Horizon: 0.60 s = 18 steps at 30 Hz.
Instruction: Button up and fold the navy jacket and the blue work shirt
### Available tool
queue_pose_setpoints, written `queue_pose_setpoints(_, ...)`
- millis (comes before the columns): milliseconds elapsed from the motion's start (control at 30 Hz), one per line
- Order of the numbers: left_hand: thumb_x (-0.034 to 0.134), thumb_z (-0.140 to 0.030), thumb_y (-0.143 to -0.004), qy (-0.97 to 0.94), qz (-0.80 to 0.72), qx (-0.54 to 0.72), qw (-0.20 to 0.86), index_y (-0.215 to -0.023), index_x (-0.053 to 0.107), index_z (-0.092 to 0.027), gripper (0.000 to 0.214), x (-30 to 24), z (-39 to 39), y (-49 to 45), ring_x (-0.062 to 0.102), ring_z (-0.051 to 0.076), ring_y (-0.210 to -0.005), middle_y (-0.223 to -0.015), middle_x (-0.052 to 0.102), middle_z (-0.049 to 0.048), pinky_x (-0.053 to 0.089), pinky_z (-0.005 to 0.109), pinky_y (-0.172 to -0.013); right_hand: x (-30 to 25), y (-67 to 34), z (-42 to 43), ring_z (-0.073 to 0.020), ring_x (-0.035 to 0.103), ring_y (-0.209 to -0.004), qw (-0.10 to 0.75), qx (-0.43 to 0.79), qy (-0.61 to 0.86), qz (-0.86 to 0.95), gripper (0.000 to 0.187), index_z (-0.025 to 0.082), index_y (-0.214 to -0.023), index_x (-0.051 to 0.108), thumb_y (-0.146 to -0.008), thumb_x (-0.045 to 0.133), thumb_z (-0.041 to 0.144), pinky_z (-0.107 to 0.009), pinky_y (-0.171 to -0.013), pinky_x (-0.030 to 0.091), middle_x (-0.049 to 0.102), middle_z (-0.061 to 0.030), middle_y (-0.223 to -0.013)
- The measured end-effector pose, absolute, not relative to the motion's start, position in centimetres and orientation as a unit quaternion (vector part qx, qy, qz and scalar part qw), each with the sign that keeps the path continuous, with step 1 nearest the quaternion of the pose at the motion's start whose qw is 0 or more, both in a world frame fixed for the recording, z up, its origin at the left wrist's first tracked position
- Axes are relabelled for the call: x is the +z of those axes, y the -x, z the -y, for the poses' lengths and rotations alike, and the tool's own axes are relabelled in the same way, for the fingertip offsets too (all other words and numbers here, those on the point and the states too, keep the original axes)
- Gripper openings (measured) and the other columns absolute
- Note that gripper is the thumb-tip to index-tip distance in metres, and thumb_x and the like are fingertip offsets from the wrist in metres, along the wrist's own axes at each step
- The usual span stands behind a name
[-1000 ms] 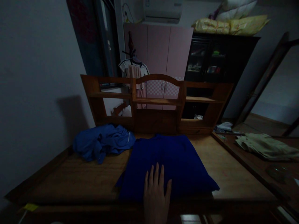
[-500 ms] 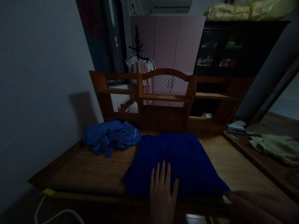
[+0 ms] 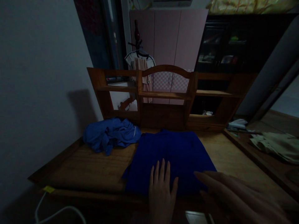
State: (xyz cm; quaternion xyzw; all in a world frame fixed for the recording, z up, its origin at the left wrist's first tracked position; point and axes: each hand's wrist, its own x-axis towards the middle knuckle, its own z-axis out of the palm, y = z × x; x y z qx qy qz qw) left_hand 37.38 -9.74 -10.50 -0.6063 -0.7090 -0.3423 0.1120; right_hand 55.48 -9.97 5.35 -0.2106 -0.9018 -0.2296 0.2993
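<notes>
My left hand (image 3: 160, 190) lies flat, fingers slightly spread, on the blue cloth (image 3: 173, 149) stretching ahead; my right hand (image 3: 235, 193), thumb apart from fingers, covers its near-right corner.

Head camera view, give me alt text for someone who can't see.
A person's left hand lies flat on deep-blue cloth on a wooden desk; the right hand is at the cloth's near right corner. Crumpled lighter-blue cloth lies to the left, before wooden shelves.

On my feed I see grained wood, faintly glossy, across the desktop (image 3: 88, 177); the dark-blue cloth (image 3: 173, 147) looks matt, the lighter blue bundle (image 3: 112, 133) wrinkled fabric, the yellow bag (image 3: 252, 7) shiny, plastic-looking!
</notes>
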Motion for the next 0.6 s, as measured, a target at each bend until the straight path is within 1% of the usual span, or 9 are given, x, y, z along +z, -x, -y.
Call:
queue_pose_setpoints(100, 0.040, -0.044, -0.091, 0.612, 0.703, -0.342, 0.118, -0.140, 0.034, -0.026, 0.053, -10.6, 9.7, -37.3, 0.032, 0.024, -0.134, -0.147, 0.033, 0.0026, 0.034, 0.047, -0.108, 4.6, -53.9, 9.3, -0.0210, 0.066, -0.089, 0.261, -0.193, 0.228, 0.918, 0.037, 0.024, -0.124, 0.054, -0.088, 0.045, 0.026, -0.029, -0.067, 0.058, 0.066, -0.0054, -0.110)
queue_pose_setpoints(167, 0.041, -0.043, -0.091, 0.615, 0.698, -0.344, 0.125, -0.140, 0.035, -0.024, 0.052, -10.6, 9.7, -37.3, 0.033, 0.024, -0.134, -0.146, 0.034, 0.0035, 0.035, 0.047, -0.107, 3.7, -53.1, 8.4, -0.0198, 0.067, -0.086, 0.217, -0.179, 0.249, 0.927, 0.032, 0.024, -0.118, 0.058, -0.089, 0.043, 0.026, -0.029, -0.065, 0.058, 0.066, -0.0061, -0.107)
queue_pose_setpoints(200, 0.041, -0.043, -0.091, 0.616, 0.697, -0.344, 0.128, -0.140, 0.036, -0.024, 0.052, -10.6, 9.7, -37.3, 0.033, 0.025, -0.133, -0.146, 0.035, 0.0037, 0.035, 0.047, -0.106, 3.1, -52.9, 8.0, -0.0205, 0.066, -0.088, 0.194, -0.175, 0.267, 0.928, 0.033, 0.023, -0.118, 0.058, -0.089, 0.044, 0.027, -0.030, -0.067, 0.058, 0.065, -0.0068, -0.109)
queue_pose_setpoints(267, 0.040, -0.042, -0.092, 0.614, 0.699, -0.342, 0.129, -0.139, 0.036, -0.024, 0.051, -10.6, 9.7, -37.3, 0.035, 0.025, -0.133, -0.145, 0.036, 0.0034, 0.036, 0.047, -0.106, 1.5, -53.2, 6.9, -0.0235, 0.064, -0.096, 0.157, -0.173, 0.296, 0.926, 0.039, 0.024, -0.125, 0.054, -0.086, 0.050, 0.031, -0.035, -0.075, 0.058, 0.062, -0.0083, -0.116)
queue_pose_setpoints(367, 0.040, -0.043, -0.092, 0.611, 0.705, -0.339, 0.125, -0.140, 0.035, -0.025, 0.051, -10.6, 9.6, -37.3, 0.035, 0.024, -0.132, -0.146, 0.035, 0.0026, 0.036, 0.047, -0.107, -0.8, -54.5, 5.4, -0.0278, 0.056, -0.112, 0.119, -0.163, 0.320, 0.926, 0.063, 0.026, -0.137, 0.040, -0.078, 0.061, 0.036, -0.041, -0.085, 0.055, 0.050, -0.0112, -0.132)
queue_pose_setpoints(433, 0.039, -0.043, -0.092, 0.610, 0.706, -0.339, 0.121, -0.140, 0.034, -0.026, 0.052, -10.6, 9.7, -37.4, 0.034, 0.023, -0.133, -0.146, 0.035, 0.0027, 0.035, 0.048, -0.108, -2.0, -55.5, 4.5, -0.0294, 0.050, -0.119, 0.101, -0.146, 0.328, 0.928, 0.075, 0.027, -0.141, 0.034, -0.074, 0.065, 0.037, -0.042, -0.090, 0.051, 0.042, -0.0122, -0.139)
queue_pose_setpoints(500, 0.039, -0.044, -0.092, 0.611, 0.705, -0.339, 0.120, -0.141, 0.033, -0.025, 0.053, -10.7, 9.7, -37.4, 0.033, 0.024, -0.133, -0.146, 0.035, 0.0032, 0.034, 0.048, -0.108, -2.7, -56.2, 3.6, -0.0307, 0.044, -0.124, 0.087, -0.130, 0.343, 0.926, 0.081, 0.028, -0.143, 0.030, -0.071, 0.068, 0.037, -0.044, -0.095, 0.048, 0.036, -0.0122, -0.144)
queue_pose_setpoints(600, 0.039, -0.044, -0.092, 0.612, 0.706, -0.336, 0.123, -0.141, 0.031, -0.025, 0.053, -10.8, 9.7, -37.4, 0.032, 0.023, -0.134, -0.145, 0.037, 0.0034, 0.032, 0.049, -0.109, -3.4, -56.7, 2.7, -0.0311, 0.038, -0.129, 0.077, -0.108, 0.353, 0.926, 0.086, 0.030, -0.145, 0.024, -0.071, 0.068, 0.038, -0.046, -0.099, 0.044, 0.028, -0.0099, -0.148)
